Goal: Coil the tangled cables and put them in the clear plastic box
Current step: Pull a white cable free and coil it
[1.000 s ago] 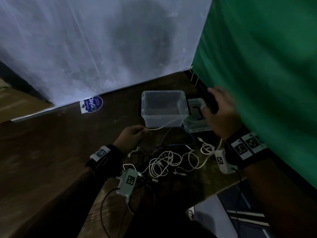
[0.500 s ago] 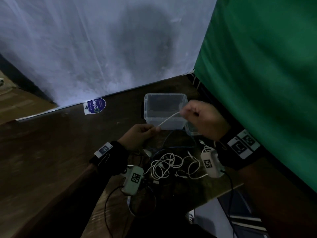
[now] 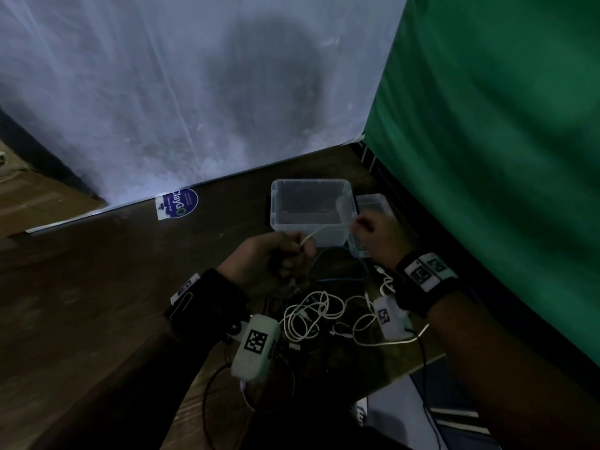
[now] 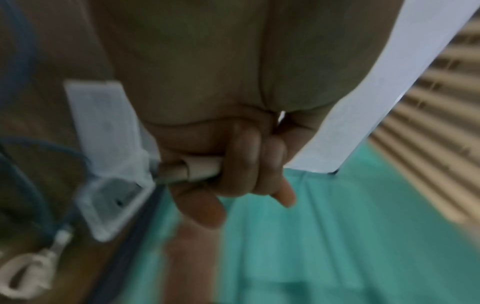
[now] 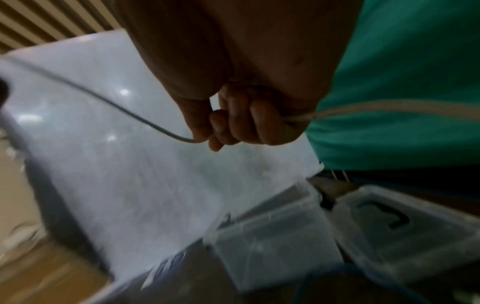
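Note:
A white cable (image 3: 319, 231) stretches between my two hands in front of the clear plastic box (image 3: 311, 207). My left hand (image 3: 276, 258) grips its plug end (image 4: 200, 167) in curled fingers. My right hand (image 3: 373, 233) pinches the same cable (image 5: 145, 121) a short way along, near the box's front right corner. The rest of the tangle (image 3: 319, 315), white loops with a blue cable (image 3: 341, 277) and dark ones, lies on the wooden table below my hands. The box (image 5: 270, 244) stands open with nothing seen inside.
The box's lid (image 3: 373, 206) lies right of the box against a green cloth (image 3: 487, 157). A white sheet (image 3: 178, 92) hangs behind, with a blue sticker (image 3: 178, 203) at its foot. The table edge (image 3: 406, 368) runs close on the near right.
My right hand came back from the lid area to the cable and now pinches it close to my left hand, which has lifted slightly. The span between the hands is shorter.

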